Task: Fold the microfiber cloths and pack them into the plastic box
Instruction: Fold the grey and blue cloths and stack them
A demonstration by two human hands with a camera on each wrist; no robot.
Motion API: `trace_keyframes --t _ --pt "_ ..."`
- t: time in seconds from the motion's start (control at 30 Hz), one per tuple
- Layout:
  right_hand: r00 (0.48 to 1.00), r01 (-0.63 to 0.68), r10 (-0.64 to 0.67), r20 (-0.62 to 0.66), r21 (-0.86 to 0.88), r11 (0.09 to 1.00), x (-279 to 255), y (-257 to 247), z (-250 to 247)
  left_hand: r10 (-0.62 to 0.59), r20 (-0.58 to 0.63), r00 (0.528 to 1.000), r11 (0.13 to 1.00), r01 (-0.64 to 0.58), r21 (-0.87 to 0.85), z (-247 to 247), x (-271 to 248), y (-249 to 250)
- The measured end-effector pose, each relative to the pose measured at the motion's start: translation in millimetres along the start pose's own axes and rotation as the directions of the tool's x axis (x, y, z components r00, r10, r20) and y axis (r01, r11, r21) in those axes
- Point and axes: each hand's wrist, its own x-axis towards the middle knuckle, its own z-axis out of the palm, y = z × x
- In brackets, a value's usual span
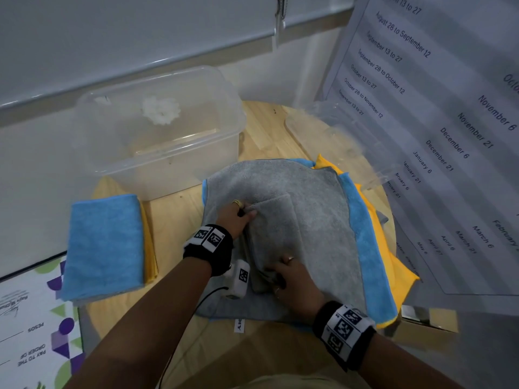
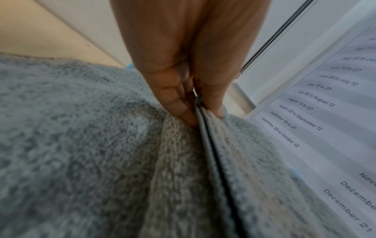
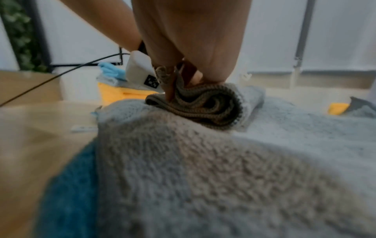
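Observation:
A grey microfiber cloth (image 1: 280,228) lies half folded on top of a spread pile of grey, blue (image 1: 365,237) and yellow cloths (image 1: 398,265) on the round wooden table (image 1: 174,220). My left hand (image 1: 241,217) pinches the far end of its folded edge (image 2: 203,128) between thumb and fingers. At the near end, my right hand (image 1: 283,273) grips the bunched layers of the same grey cloth (image 3: 203,104). The clear plastic box (image 1: 157,130) stands open at the back left. A folded blue cloth (image 1: 104,245) lies on a yellow one to the left.
The box's clear lid (image 1: 337,133) leans at the back right against a printed date chart (image 1: 449,122). Printed paper (image 1: 31,327) lies at the table's left. A cardboard box (image 1: 427,324) sits at the lower right. A wall runs close behind the table.

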Motion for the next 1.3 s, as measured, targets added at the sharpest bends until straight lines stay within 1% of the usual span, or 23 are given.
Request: trace_keyframes --t 0.1,0.17,0.27,0.33,0.4,0.47,0.6,0.67,0.7,0.73,0.77,0.8,0.83,0.87,0.9,0.93,0.97,1.03,1.07,1.13,1.17,1.23,1.3 --pt "0.987 0.146 -0.142 0.069 -0.052 0.988 -5 1 5 0.012 -0.065 0.998 0.999 -0.009 0.048 -1 -1 4" --pt "0.97 0.24 -0.232 0.069 -0.134 0.962 -4 4 8 0.049 -0.086 0.995 0.995 -0.041 0.096 -1 -2 6" --pt "0.949 0.315 -0.308 0.065 -0.202 0.928 -3 3 10 0.093 -0.099 0.991 0.984 -0.076 0.16 -3 -3 9" --pt "0.92 0.386 -0.39 0.031 -0.227 0.894 -1 6 11 0.112 -0.105 0.988 0.981 -0.093 0.172 -3 -3 12" --pt "0.894 0.439 -0.447 0.02 -0.227 0.869 -1 3 8 0.132 -0.119 0.984 0.976 -0.107 0.192 -3 -3 14" --pt "0.885 0.459 -0.464 0.03 -0.214 0.862 1 5 10 0.139 -0.134 0.981 0.974 -0.111 0.196 -3 -2 12" --pt "0.913 0.397 -0.363 0.186 -0.202 0.895 4 5 10 0.189 -0.152 0.97 0.962 -0.151 0.229 -3 1 2" --pt "0.938 0.306 -0.286 0.196 -0.084 0.948 3 1 -2 0.171 -0.126 0.977 0.963 -0.139 0.23 -4 1 1" --pt "0.962 0.242 -0.238 0.135 -0.015 0.97 4 1 -8 0.157 -0.096 0.983 0.963 -0.13 0.236 -5 1 1" --pt "0.988 0.155 -0.155 0.007 0.013 0.988 7 5 -14 0.149 -0.059 0.987 0.959 -0.13 0.25 -6 3 1" --pt "0.98 0.069 -0.067 -0.189 0.005 0.998 11 11 -18 0.141 -0.021 0.99 0.953 -0.13 0.272 -7 4 1" --pt "0.939 -0.036 0.036 -0.341 0.006 0.999 15 20 -22 0.134 0.013 0.991 0.945 -0.132 0.3 -9 4 3" --pt "0.906 -0.154 0.16 -0.392 0.048 0.987 18 26 -28 0.121 0.044 0.992 0.934 -0.129 0.334 -11 4 4" --pt "0.908 -0.258 0.283 -0.309 0.121 0.959 21 29 -34 0.117 0.068 0.991 0.92 -0.134 0.368 -13 5 5" --pt "0.921 -0.333 0.357 -0.154 0.162 0.929 23 31 -37 0.11 0.08 0.991 0.909 -0.133 0.396 -16 4 5" --pt "0.931 -0.358 0.364 -0.009 0.164 0.919 24 32 -39 0.101 0.07 0.992 0.901 -0.121 0.417 -19 3 4" --pt "0.939 -0.343 0.339 0.054 0.15 0.927 24 31 -40 0.1 0.033 0.994 0.898 -0.104 0.428 -24 -1 2" --pt "0.97 -0.244 0.243 0.03 0.169 0.955 21 24 -41 0.123 -0.072 0.99 0.914 -0.085 0.398 -34 -16 -4" --pt "0.979 -0.203 0.204 0.015 0.195 0.96 19 18 -40 0.127 -0.125 0.984 0.937 -0.078 0.34 -39 -27 -9" --pt "0.986 -0.161 0.137 0.098 0.305 0.939 16 -4 -38 0.095 -0.22 0.971 0.981 -0.053 0.188 -49 -58 -16" --pt "0.98 -0.168 0.114 0.166 0.36 0.918 15 -14 -35 0.07 -0.267 0.961 0.993 -0.042 0.108 -53 -74 -22" --pt "0.944 -0.219 0.062 0.323 0.478 0.851 10 -32 -22 0.03 -0.355 0.934 0.997 -0.054 -0.057 -61 -108 -39" --pt "0.9 -0.287 -0.001 0.436 0.595 0.751 2 -45 -2 -0.006 -0.43 0.903 0.989 -0.057 -0.133 -68 -141 -64"
